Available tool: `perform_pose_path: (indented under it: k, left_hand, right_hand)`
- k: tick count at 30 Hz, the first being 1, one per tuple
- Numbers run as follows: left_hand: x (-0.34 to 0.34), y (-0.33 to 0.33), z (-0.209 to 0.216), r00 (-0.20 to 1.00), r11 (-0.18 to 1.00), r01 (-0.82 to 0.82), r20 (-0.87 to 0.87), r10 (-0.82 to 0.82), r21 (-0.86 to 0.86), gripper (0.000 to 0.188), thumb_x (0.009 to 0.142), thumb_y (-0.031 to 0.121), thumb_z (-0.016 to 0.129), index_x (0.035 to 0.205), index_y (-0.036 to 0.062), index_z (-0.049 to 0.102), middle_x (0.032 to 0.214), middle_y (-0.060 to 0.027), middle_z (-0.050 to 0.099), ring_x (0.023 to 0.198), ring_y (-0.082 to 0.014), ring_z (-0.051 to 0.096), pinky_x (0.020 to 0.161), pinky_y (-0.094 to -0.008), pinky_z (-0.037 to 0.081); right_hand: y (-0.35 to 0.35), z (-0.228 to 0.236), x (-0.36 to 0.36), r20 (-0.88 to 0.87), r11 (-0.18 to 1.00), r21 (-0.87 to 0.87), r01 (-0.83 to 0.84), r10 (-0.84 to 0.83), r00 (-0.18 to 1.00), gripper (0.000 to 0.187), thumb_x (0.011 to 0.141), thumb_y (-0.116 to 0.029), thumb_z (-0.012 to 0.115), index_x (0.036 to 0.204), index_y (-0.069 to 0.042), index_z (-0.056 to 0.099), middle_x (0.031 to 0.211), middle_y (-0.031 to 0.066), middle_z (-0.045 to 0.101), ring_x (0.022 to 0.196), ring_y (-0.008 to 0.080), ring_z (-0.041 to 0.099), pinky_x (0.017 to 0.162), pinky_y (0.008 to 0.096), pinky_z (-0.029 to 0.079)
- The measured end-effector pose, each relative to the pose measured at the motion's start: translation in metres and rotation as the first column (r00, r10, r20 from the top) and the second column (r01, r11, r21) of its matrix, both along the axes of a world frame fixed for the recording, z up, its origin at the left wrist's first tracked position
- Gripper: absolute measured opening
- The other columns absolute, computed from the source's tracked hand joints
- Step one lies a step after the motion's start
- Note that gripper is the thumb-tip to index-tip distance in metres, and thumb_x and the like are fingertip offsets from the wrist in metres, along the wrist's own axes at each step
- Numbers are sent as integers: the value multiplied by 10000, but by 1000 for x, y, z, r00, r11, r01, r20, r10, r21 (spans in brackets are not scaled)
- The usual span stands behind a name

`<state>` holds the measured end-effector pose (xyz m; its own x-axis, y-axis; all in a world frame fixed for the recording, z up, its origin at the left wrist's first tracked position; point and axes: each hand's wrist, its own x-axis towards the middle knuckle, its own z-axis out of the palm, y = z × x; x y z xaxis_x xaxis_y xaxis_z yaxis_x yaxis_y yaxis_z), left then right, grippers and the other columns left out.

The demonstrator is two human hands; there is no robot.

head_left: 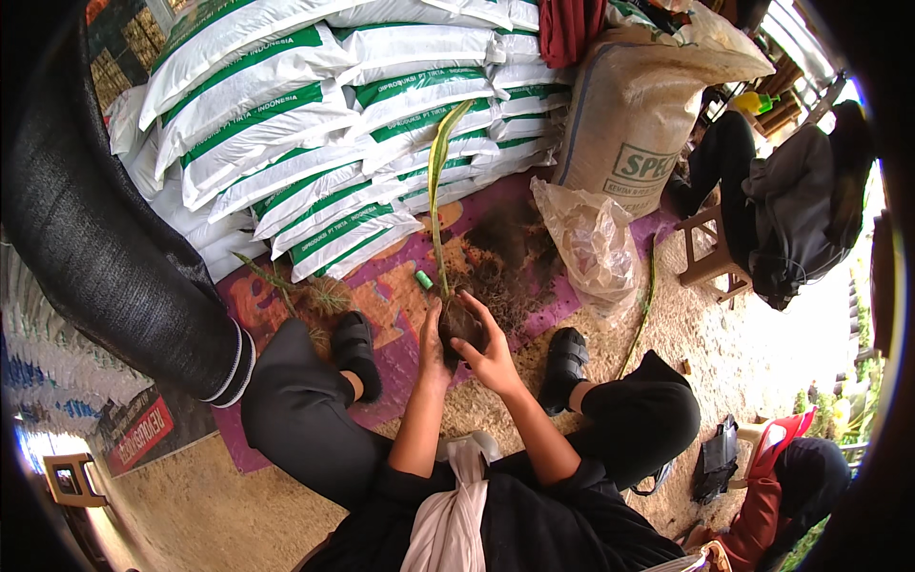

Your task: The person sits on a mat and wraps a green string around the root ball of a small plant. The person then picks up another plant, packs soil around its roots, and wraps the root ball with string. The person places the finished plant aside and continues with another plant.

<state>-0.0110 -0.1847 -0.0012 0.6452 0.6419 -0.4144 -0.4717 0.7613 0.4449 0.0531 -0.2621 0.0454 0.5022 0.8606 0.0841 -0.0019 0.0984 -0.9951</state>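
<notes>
Between my two cupped hands sits a dark, rounded root ball [461, 326] of soil. A single long, narrow, yellow-edged green leaf [437, 181] of what looks like a snake plant rises upright from it. My left hand [434, 345] presses the ball from the left, fingers pointing away from me. Around its right side curves my right hand [490, 349], thumb across the near face. Just beyond my hands lies loose dark soil with fibrous roots [500, 281] on the purple mat [405, 343]. A small green cylinder [423, 279] rests left of the leaf.
White-and-green bags [381, 124] are stacked behind. A large woven sack [624, 114] and a clear plastic bag [596, 248] stand right. Uprooted plants [286, 283] lie left, near a black roll [105, 219]. People sit at right, one on a brown stool [703, 250].
</notes>
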Motion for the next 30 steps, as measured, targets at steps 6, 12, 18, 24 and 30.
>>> perform_pose_path:
  k: [6,12,18,24,30]
  left_hand:
    - [4,-7,2,985,998,41,167,-35,-37,388,872,365,468,1092,47,500,1004,-67,546,908,-183,543,802,-311,448]
    - [3,-11,-6,995,1000,17,94,-19,19,279,893,307,458,1001,64,544,926,-45,559,847,-145,549,732,-265,453]
    - [5,-5,-7,1000,997,25,-20,-24,76,318,891,338,456,994,54,556,919,-40,573,828,-143,561,730,-264,459]
    - [7,-8,1,999,999,0,33,-1,37,392,903,392,417,1036,50,555,965,-39,584,848,-133,565,737,-258,454]
    - [6,-9,-12,994,991,0,-108,15,133,417,902,409,404,1049,45,545,963,-52,580,850,-148,560,730,-273,456]
  right_hand:
    - [-1,13,-2,668,967,-122,223,-86,739,460,818,-161,508,1245,-30,397,1244,127,429,1200,274,351,1008,426,176]
    - [0,-13,-17,666,962,-55,268,-164,727,390,855,-140,442,1228,-32,411,1257,118,423,1222,283,330,1029,503,69]
    - [-2,-4,-11,617,967,-113,230,-113,778,390,876,-146,402,1246,-21,391,1279,137,402,1233,300,314,1029,502,97]
    - [-1,-11,-16,543,969,-40,243,-183,820,419,873,-117,388,1277,-10,351,1297,157,377,1236,333,300,1020,503,159]
    - [-3,-12,-14,651,962,-121,246,-110,751,405,869,-104,401,1258,2,369,1296,183,368,1221,322,326,1020,461,196]
